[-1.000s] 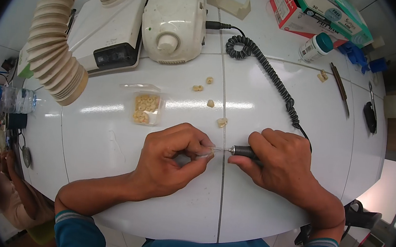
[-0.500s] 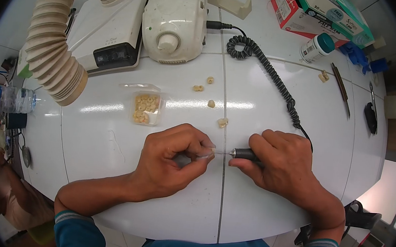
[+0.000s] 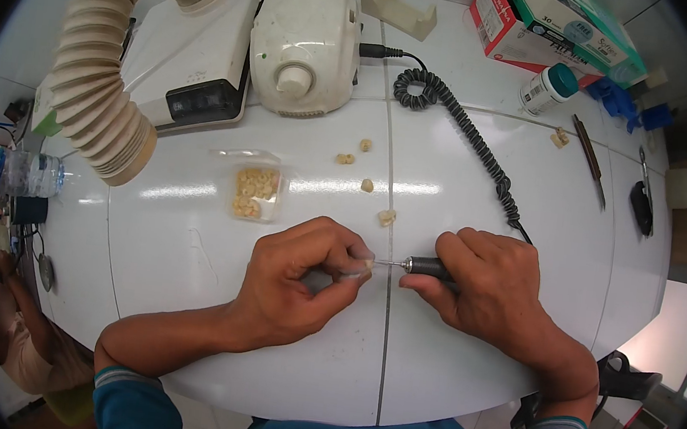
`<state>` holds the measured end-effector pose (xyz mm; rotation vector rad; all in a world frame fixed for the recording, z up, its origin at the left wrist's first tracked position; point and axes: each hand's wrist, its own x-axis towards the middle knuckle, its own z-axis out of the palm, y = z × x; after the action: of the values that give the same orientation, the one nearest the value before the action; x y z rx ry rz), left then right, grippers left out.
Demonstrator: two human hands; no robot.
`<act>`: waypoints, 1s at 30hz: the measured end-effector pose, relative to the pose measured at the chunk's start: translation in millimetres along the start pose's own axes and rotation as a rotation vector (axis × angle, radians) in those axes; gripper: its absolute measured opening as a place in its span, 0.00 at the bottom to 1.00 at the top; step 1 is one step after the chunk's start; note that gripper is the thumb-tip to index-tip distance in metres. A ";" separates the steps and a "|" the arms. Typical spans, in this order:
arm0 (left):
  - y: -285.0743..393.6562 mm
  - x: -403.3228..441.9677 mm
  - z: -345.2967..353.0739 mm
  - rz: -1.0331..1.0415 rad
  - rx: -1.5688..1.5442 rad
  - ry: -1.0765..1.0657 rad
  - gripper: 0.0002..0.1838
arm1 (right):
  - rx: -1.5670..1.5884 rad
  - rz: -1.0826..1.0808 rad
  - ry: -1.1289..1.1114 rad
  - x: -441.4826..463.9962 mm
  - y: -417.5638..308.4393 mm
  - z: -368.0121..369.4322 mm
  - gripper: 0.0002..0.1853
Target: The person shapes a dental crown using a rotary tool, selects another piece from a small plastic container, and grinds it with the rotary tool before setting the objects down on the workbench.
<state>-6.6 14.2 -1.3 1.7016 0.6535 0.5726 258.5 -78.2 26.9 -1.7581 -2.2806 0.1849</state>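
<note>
My left hand [image 3: 295, 281] is closed, pinching a small tooth-coloured dental crown [image 3: 368, 264] between thumb and fingers; most of the crown is hidden by the fingertips. My right hand [image 3: 493, 285] is wrapped round the black rotary handpiece [image 3: 430, 267], which points left. Its thin metal bur reaches the crown, though whether they touch is too small to tell. Just beyond the fingertips lies a loose crown piece [image 3: 387, 217], with another crown [image 3: 367, 185] behind it. Further back are a joined pair [image 3: 345, 159] and a single one [image 3: 366, 145]. An open clear plastic box [image 3: 256, 195] holds several more.
A coiled cord [image 3: 484, 150] runs from the white control unit [image 3: 305, 60] to the handpiece. At left, a ribbed hose [image 3: 86, 70] hangs from a white box-shaped machine [image 3: 189, 47]. Mask boxes [image 3: 572, 29], a bottle [image 3: 547, 89] and a knife [image 3: 590, 161] lie right. Another person [image 3: 38, 333] sits left.
The view has shifted very slightly. Both hands keep nearly the same place and grip, with the bur still at the crown. At left, the other person's head and arm have moved a little.
</note>
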 end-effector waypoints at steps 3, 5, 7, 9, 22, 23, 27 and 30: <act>-1.5 -2.4 2.9 -0.020 -0.025 0.009 0.09 | 0.001 0.000 0.029 -1.8 -0.1 2.3 0.30; 3.4 -2.1 3.8 -0.055 -0.042 0.014 0.10 | -0.010 0.000 0.063 -1.9 -0.4 3.9 0.30; 5.9 -2.1 4.4 -0.087 -0.075 0.020 0.11 | -0.006 0.037 0.043 -2.0 -1.9 3.7 0.29; 3.8 -1.7 5.5 -0.102 -0.103 0.024 0.13 | -0.003 0.073 0.028 -1.7 -2.7 3.1 0.29; 0.4 -4.1 10.2 -0.073 -0.089 0.039 0.12 | -0.013 0.146 -0.003 -3.6 -6.1 4.2 0.30; -1.6 -3.7 9.8 -0.053 -0.076 0.035 0.12 | -0.020 0.149 -0.004 -3.6 -6.6 3.9 0.30; 0.2 -4.6 9.5 -0.056 -0.083 0.021 0.11 | -0.025 0.157 -0.003 -3.7 -7.4 4.3 0.30; 2.4 -5.2 9.9 -0.080 -0.117 0.039 0.11 | -0.013 0.156 -0.001 -3.2 -6.8 4.0 0.31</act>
<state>-3.4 3.3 -1.3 1.5518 0.7002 0.5774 251.8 -82.8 24.4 -1.9440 -2.1497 0.2010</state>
